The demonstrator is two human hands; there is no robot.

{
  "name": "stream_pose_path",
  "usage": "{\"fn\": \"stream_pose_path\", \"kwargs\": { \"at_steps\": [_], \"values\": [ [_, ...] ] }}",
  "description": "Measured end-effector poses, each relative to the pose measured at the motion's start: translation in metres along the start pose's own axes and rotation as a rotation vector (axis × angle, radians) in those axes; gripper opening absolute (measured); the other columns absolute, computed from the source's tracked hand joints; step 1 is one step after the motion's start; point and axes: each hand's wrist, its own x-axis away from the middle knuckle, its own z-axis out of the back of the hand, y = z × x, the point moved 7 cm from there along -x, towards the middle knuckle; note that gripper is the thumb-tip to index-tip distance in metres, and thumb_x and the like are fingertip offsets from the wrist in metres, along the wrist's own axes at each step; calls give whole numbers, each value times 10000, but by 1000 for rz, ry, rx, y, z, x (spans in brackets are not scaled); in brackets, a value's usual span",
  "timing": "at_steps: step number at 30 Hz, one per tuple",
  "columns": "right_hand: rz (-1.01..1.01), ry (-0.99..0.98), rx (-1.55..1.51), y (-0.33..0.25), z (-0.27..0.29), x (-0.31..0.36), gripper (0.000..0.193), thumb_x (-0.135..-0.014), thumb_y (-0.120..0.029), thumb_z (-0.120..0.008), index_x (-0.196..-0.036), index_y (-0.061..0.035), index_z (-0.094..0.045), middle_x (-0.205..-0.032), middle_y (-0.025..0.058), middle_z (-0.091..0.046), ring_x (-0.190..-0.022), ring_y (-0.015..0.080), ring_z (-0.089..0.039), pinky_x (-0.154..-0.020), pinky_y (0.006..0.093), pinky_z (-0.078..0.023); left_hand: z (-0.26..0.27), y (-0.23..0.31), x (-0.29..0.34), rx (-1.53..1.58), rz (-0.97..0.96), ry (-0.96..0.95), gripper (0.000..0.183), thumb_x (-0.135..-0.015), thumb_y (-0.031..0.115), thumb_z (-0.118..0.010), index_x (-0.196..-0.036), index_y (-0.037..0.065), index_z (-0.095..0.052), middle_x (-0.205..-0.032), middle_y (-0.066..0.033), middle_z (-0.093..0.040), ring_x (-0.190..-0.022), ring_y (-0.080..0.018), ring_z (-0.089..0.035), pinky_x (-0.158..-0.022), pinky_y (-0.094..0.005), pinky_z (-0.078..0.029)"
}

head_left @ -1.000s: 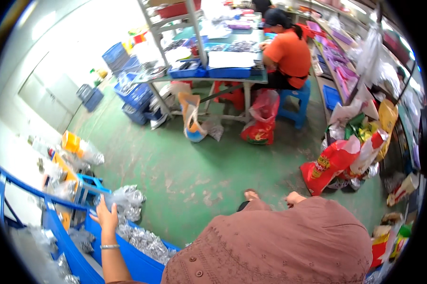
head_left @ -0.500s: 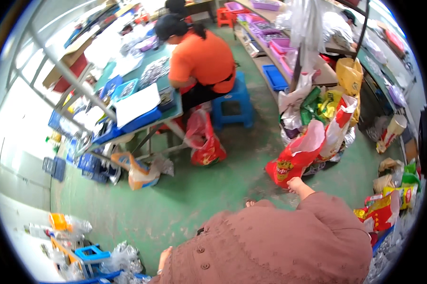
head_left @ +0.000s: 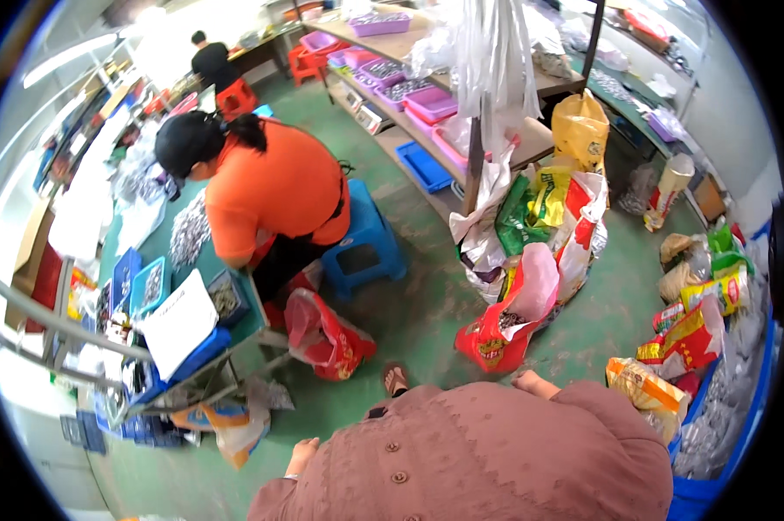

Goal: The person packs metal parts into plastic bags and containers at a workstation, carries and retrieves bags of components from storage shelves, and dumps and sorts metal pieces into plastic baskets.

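A red plastic sack [head_left: 494, 340] with a pale pink lining stands on the green floor ahead, its mouth open and small dark pieces inside. My right hand [head_left: 535, 383] is low beside the sack's bottom, with a small gap between them. Nothing shows in that hand, and its fingers look loosely apart. At my left side hangs my left hand [head_left: 303, 453], away from any object; its fingers are mostly hidden. Behind the red sack, bigger sacks hold a green bag [head_left: 522, 213] and a yellow bag [head_left: 551, 195].
A co-worker in orange [head_left: 275, 187] sits on a blue stool [head_left: 363, 243] at a work table. Another red bag [head_left: 327, 339] stands by the table leg. Shelving with purple trays [head_left: 431, 102] is ahead. Packaging bags [head_left: 683, 334] and a blue bin [head_left: 713, 495] line the right.
My right hand has come away from the red sack's lower edge, which it was touching. My view has turned rightward, so the co-worker and table appear further left.
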Motion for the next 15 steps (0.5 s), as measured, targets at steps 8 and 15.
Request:
{"fn": "stream_pose_path", "kwargs": {
  "at_steps": [8, 15],
  "values": [
    [-43, 252, -118, -103, 31, 33, 119, -774, -130, -526, -820, -22, -538, -597, 94, -524, -428, 197, -499, -363, 314, -363, 0, 268, -53, 3, -592, -156, 358, -782, 245, -562, -1020, -22, -561, -931, -136, -595, -869, -186, -554, -756, -291, -433],
    [142, 183, -230, -209, 36, -15, 128, -771, -135, -526, -825, -24, -558, -673, 55, -544, -554, 145, -527, -440, 299, -418, -19, 433, -26, 84, -689, -330, 371, -819, 194, -534, -1118, -22, -491, -1053, -121, -554, -951, -194, -521, -811, -277, -407]
  ]
}}
